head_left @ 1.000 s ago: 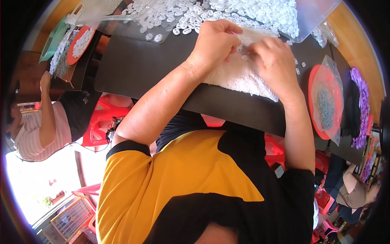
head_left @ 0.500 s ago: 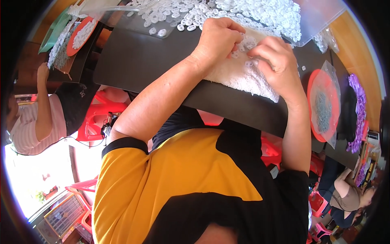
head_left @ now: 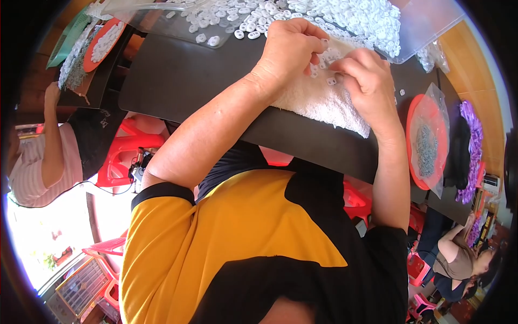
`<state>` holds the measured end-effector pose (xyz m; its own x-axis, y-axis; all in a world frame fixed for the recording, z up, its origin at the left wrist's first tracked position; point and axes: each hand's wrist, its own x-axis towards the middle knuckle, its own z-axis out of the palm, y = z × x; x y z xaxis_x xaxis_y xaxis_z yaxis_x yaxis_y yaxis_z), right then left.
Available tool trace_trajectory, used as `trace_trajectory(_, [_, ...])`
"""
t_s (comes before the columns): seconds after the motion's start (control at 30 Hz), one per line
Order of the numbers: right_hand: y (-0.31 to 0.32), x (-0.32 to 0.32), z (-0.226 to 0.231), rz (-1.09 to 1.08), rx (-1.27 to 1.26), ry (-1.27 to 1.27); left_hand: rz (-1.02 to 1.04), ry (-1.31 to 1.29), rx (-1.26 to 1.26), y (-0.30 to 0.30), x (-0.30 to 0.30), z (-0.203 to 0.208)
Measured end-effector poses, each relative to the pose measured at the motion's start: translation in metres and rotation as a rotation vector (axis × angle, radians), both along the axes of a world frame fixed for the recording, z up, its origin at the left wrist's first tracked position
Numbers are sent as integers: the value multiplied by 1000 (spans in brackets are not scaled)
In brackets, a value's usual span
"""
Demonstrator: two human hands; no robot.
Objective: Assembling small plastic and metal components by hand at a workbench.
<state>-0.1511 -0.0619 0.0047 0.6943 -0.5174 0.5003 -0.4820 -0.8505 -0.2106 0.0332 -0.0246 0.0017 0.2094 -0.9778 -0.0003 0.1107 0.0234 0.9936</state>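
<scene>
Both hands work over a cream towel (head_left: pixel 324 108) on the dark table. My left hand (head_left: pixel 288 51) is closed in a pinch, thumb against forefinger, on a small white oval plastic piece (head_left: pixel 325 42) at its fingertips. Facing it, my right hand (head_left: pixel 372 83) has curled fingers drawn together; what they hold, if anything, is too small to make out. Just beside the right fingertips is another white piece (head_left: pixel 331 81) with dark holes. Several more such pieces lie on the towel between the hands.
A large pile of white oval pieces (head_left: pixel 356 24) fills a clear plastic tray (head_left: pixel 431 35) beyond my hands. To the right are an orange plate (head_left: pixel 414 129) with grey metal bits under clear plastic and a purple bundle (head_left: pixel 473 156). One person (head_left: pixel 48 156) sits left, another (head_left: pixel 458 259) right.
My left fingertips have risen slightly, and the white piece in them now shows. The right hand has barely moved. The whole view has shifted a little.
</scene>
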Motion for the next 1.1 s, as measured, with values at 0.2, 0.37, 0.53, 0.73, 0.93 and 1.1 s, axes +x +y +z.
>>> trace_trajectory(0.2, [-3, 8, -12, -28, -51, -8, 2, 21, -3, 4, -1, 5])
trace_trajectory(0.37, [-5, 12, -15, -15, -67, -50, -35, 62, 33, 4, -1, 6])
trace_trajectory(0.53, [-11, 11, -12, 10, -100, -97, -56, 66, -1, 2, -3, 3])
trace_trajectory(0.73, [2, 5, 2, -16, 436, -504, -84, 49, -42, 6, -5, 6])
trace_trajectory(0.93, [13, 5, 10, -16, 565, -580, -158, 36, 10, 11, -7, 9])
trace_trajectory(1.1, [14, 2, 14, 27, 446, -486, -211, 4, 56, 11, -7, 12])
